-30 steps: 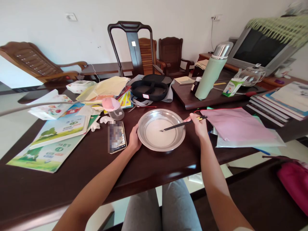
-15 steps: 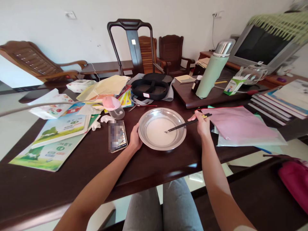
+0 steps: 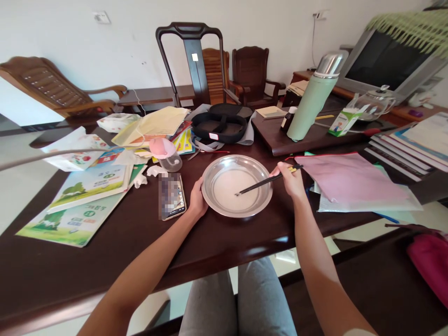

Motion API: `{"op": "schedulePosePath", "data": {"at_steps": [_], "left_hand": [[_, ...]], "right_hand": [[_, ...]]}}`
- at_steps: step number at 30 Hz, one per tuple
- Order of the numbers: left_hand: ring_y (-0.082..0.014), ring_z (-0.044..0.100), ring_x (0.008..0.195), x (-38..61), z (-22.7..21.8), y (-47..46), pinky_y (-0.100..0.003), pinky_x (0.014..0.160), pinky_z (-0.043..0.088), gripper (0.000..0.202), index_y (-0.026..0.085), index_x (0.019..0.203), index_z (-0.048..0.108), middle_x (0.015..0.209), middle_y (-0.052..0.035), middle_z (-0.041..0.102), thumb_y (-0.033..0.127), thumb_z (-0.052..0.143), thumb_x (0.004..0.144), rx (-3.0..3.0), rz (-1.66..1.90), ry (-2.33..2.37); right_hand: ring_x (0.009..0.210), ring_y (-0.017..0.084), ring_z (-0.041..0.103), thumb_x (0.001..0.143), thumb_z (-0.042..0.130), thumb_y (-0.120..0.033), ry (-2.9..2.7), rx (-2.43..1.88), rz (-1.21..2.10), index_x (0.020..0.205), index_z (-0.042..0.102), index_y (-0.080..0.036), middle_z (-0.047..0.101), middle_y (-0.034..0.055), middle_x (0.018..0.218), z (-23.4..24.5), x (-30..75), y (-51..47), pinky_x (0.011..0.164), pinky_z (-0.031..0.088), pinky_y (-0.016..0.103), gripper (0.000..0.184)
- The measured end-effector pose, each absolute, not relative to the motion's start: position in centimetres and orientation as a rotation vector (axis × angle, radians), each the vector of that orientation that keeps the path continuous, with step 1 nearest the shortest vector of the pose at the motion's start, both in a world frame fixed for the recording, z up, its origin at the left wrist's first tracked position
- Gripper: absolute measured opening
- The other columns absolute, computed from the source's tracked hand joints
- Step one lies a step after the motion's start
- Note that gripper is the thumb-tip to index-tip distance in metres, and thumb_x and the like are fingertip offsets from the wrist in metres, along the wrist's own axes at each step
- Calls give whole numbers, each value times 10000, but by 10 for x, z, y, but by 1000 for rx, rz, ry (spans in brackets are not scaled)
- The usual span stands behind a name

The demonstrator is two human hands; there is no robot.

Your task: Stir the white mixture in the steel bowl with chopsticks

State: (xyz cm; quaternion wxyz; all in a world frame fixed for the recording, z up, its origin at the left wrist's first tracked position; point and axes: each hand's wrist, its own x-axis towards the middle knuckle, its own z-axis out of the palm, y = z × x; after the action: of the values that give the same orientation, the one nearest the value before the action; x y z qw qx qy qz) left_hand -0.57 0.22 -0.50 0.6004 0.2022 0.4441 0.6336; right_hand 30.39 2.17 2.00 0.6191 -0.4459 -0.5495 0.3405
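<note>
A shallow round metal basin [image 3: 261, 200] stands on the dark wooden table in front of me. It holds a whitish, cloudy layer [image 3: 227, 193], liquid or powder, I cannot tell which. My left hand [image 3: 198, 199] grips the basin's left rim, fingers partly hidden behind it. In my right hand [image 3: 290, 179] is a pair of black chopsticks [image 3: 261, 184] with gold bands near the top. Their tips dip into the white contents near the basin's middle. Left of my left hand lies a phone [image 3: 173, 196] with its screen up.
Beside the phone stand a pink-topped cup [image 3: 168, 154] and crumpled tissues [image 3: 140, 181]. Booklets [image 3: 80, 210] lie at left. A black case [image 3: 219, 128] sits behind the basin. To the right are a pink zip folder [image 3: 346, 179], stacked books [image 3: 402, 154] and a green thermos [image 3: 311, 107].
The chopstick tips have shifted slightly left within the basin, my right hand moving left with them. My left hand stays on the rim.
</note>
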Motion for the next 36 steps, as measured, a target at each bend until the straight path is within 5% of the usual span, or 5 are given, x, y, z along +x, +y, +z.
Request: {"op": "schedulePosePath", "data": {"at_steps": [11,36], "left_hand": [[-249,735,883,-4,-5,3,-334,835,588,342,216,753,731,799,-10,785,502,892,658,439,1478,1044],[-279,765,974,-5,-4,2,-354,912,599,339,223,755,717,820,-15,788,497,910,698,457,1478,1030]], "right_hand": [[646,246,771,869,775,-803,-1259,-995,798,590,657,-268,738,22,599,22,304,19,768,658,417,615],[680,256,779,849,766,-834,-1331,-1024,856,590,642,-271,749,31,622,26,302,16,798,663,430,632]]}}
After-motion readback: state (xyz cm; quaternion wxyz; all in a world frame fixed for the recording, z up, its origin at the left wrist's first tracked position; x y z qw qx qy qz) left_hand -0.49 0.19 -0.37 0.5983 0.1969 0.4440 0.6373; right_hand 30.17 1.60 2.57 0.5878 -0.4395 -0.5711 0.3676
